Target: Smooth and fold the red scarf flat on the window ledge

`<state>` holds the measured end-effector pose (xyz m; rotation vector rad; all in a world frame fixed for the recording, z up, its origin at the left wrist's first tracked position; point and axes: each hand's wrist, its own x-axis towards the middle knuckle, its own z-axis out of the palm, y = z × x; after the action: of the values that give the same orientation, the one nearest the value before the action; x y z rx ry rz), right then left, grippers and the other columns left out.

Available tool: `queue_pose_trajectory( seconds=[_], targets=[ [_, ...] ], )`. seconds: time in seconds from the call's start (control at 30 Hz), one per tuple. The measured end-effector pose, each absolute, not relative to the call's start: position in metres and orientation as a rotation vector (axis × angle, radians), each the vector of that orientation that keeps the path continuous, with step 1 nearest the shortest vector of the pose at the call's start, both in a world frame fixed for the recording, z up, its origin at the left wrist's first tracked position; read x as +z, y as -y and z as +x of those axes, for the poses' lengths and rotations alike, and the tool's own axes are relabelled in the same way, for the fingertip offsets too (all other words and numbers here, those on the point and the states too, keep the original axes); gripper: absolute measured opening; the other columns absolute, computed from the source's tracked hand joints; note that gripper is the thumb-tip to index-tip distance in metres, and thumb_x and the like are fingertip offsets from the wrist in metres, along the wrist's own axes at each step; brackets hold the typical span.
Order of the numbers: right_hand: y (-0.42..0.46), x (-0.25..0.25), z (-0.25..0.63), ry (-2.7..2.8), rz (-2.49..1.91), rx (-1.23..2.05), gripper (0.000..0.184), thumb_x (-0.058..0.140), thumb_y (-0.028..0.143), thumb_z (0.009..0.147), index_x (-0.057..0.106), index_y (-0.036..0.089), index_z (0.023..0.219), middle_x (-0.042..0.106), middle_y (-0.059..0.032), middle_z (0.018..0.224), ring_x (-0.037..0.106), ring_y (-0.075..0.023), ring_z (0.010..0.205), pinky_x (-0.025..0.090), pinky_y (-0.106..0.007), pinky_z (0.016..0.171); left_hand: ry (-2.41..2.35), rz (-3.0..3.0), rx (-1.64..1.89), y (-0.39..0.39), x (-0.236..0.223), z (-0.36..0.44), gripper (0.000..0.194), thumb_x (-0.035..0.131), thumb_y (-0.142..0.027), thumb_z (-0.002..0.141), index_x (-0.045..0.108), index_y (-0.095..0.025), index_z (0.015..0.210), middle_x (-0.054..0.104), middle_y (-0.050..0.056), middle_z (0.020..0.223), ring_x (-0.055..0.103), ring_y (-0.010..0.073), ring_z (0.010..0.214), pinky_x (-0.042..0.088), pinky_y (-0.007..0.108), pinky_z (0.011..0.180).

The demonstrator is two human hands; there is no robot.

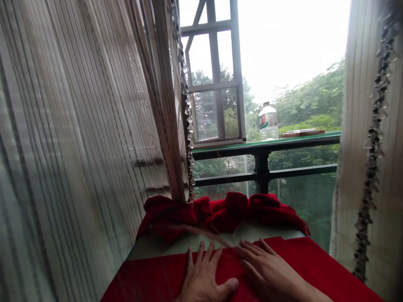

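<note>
A red cloth (151, 279) lies spread over a pale table top (157, 246), its far edge crossing the surface. My left hand (203, 277) rests flat on the cloth with fingers spread, the fingertips near that edge. To its right, my right hand (264, 264) also lies on the cloth, palm down, fingers stretched forward and slightly apart. Neither hand grips anything. More red fabric (229, 212) is bunched in folds along the far end of the table, with a strip of bare pale surface between it and the spread cloth.
Striped sheer curtains (78, 126) hang at the left, edged with beads (189, 126); another curtain (349, 167) hangs at the right. Behind the table is a dark railing (262, 161). A plastic bottle (268, 121) and a flat object (302, 133) sit on the ledge beside an open window frame (217, 84).
</note>
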<state>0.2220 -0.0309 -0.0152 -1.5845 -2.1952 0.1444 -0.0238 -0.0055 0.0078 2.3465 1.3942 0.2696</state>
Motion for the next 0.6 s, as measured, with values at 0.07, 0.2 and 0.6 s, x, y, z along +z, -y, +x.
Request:
queue_pose_trajectory(
  seconds=[0.07, 0.2, 0.6],
  targets=[
    [0.034, -0.007, 0.224, 2.228, -1.582, 0.178, 0.05, 0.045, 0.047, 0.108, 0.059, 0.034, 0.154, 0.056, -0.0112, 0.162, 0.046, -0.0331, 0.155, 0.022, -0.066, 0.132, -1.406, 2.347, 0.256, 0.007, 0.01, -0.023, 0.097, 0.058, -0.082, 0.087, 0.038, -0.033, 0.169, 0.022, 0.002, 0.18, 0.002, 0.0352, 0.168, -0.014, 0.063, 0.132],
    [0.043, 0.008, 0.215, 2.333, -1.531, 0.265, 0.054, 0.044, 0.049, 0.108, 0.055, 0.032, 0.157, 0.051, -0.0131, 0.165, 0.043, -0.0335, 0.157, 0.022, -0.067, 0.132, -1.403, 2.351, 0.235, 0.009, 0.014, -0.021, 0.096, 0.054, -0.082, 0.089, 0.039, -0.032, 0.168, 0.023, 0.001, 0.179, 0.003, 0.0364, 0.168, -0.011, 0.064, 0.133],
    [0.04, 0.006, 0.225, 2.144, -1.499, 0.249, 0.045, 0.047, 0.043, 0.107, 0.068, 0.037, 0.146, 0.068, -0.0069, 0.154, 0.056, -0.0332, 0.15, 0.026, -0.06, 0.135, -1.424, 2.386, 0.252, 0.009, 0.014, -0.019, 0.095, 0.054, -0.081, 0.089, 0.04, -0.03, 0.168, 0.025, 0.002, 0.179, 0.007, 0.0378, 0.167, -0.005, 0.067, 0.133]
  ],
)
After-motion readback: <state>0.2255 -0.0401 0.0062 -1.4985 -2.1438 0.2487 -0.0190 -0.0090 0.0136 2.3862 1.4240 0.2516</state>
